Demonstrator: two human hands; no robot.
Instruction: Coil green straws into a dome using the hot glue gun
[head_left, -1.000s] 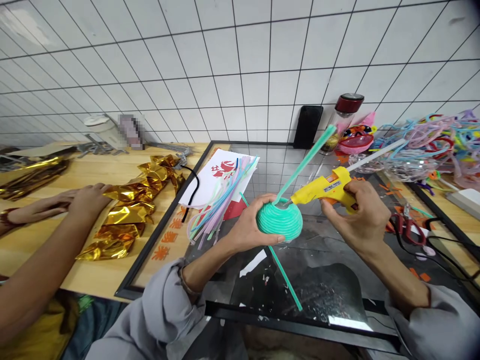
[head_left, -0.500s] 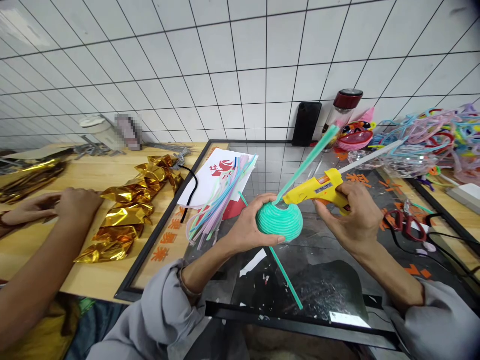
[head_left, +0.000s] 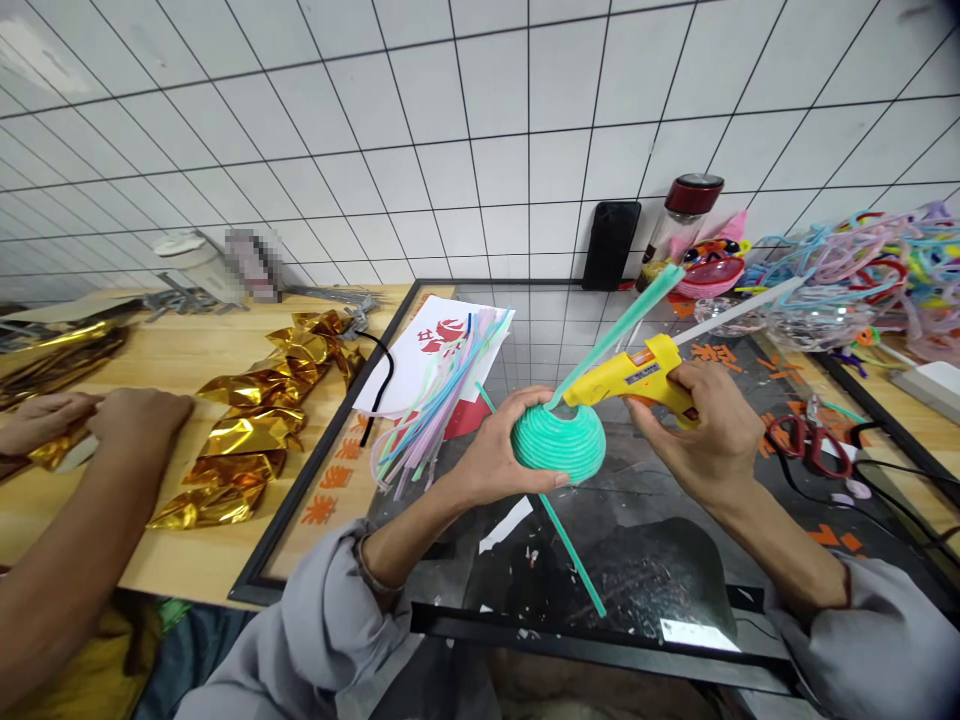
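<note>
Teal tubing wound into a dome (head_left: 559, 440) is cupped in the left hand (head_left: 491, 450) above the glass mat, centre. Probably light and squashy (best gripped by the rim). The yellow glue gun (head_left: 634, 375) is gripped by the right hand (head_left: 712, 435), nozzle touching the top.

- So we've got this teal coiled dome (head_left: 559, 440), built from teal tubing wound round and round into a ribbed half-ball. It sits rounded side up, held just above the dark glass surface (head_left: 660, 560).
- One loose teal tube end (head_left: 619, 325) sticks out of the top and runs up to the right; another teal strand (head_left: 574, 555) trails down from underneath toward us.
- Our yellow glue gun (head_left: 637, 375) is tilted, nozzle touching the top of the dome, white glue stick (head_left: 739, 312) poking out the back.
</note>
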